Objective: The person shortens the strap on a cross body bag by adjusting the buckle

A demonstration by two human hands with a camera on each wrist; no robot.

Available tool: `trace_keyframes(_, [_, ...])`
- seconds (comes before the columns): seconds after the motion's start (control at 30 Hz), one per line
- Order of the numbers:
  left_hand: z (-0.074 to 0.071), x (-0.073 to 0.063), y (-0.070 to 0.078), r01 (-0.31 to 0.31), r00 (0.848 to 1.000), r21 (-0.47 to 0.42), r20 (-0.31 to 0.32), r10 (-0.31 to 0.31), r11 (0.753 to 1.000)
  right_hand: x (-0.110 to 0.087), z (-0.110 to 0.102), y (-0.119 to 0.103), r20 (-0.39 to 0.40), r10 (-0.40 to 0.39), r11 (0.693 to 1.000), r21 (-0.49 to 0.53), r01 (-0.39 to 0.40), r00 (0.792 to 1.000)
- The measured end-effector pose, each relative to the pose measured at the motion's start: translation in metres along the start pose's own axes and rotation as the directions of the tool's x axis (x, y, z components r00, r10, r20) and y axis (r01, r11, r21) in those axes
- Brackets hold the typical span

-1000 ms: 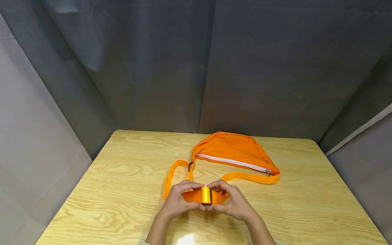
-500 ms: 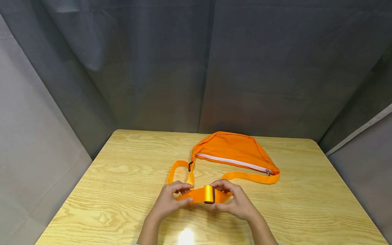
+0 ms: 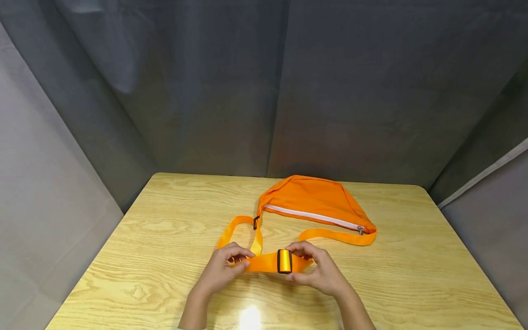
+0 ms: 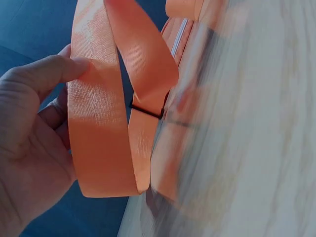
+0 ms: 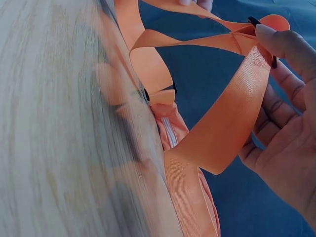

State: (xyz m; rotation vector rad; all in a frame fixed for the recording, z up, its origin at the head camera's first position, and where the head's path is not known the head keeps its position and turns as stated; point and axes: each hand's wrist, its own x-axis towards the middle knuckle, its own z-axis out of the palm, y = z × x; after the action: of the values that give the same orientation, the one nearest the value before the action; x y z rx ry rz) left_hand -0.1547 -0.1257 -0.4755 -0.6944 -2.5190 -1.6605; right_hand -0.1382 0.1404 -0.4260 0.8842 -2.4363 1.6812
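An orange bag (image 3: 315, 199) with a white zipper lies flat towards the back of the table, its orange strap (image 3: 264, 262) running forward to both hands. My left hand (image 3: 224, 266) pinches the strap between thumb and fingers, left of a black slide buckle (image 3: 284, 261). At the buckle's right edge, my right hand (image 3: 315, 268) grips buckle and strap between thumb and fingers. A loop of strap bulges through the buckle. In the left wrist view the thumb lies on the strap's (image 4: 98, 108) broad face. The right wrist view shows the thumb on the buckle (image 5: 254, 22).
A second black fitting (image 3: 256, 222) sits on the strap near the bag's left end. The wooden table (image 3: 165, 229) has a glossy top. Grey curtains (image 3: 206, 91) stand behind it and at both sides.
My left hand has moved left along the strap, away from the buckle, so more strap shows between the hands. The buckle has turned to face the head camera and shifted slightly right.
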Motion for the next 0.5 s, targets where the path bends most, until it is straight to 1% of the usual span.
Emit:
trace_keyframes(0.1, [-0.002,-0.001,-0.001,0.019,1.0,-0.01,-0.002,-0.019,1.0,-0.001,-0.001,0.001,0.002,0.005,1.0,0.013,-0.005,1.0])
trace_keyframes(0.17, [0.0,0.0,0.0,0.022,1.0,-0.014,0.01,-0.022,1.0,0.0,-0.001,0.001,0.005,0.009,1.0,0.02,-0.009,1.0])
trace_keyframes(0.37, [0.014,0.011,0.005,-0.026,0.996,-0.016,0.08,0.027,1.0,0.004,0.0,-0.003,0.029,0.014,0.999,0.05,-0.016,0.999])
trace_keyframes(0.5, [0.021,0.018,0.011,-0.035,0.995,-0.053,0.086,0.04,0.998,0.006,0.002,-0.004,0.045,0.017,0.997,0.072,-0.02,0.999])
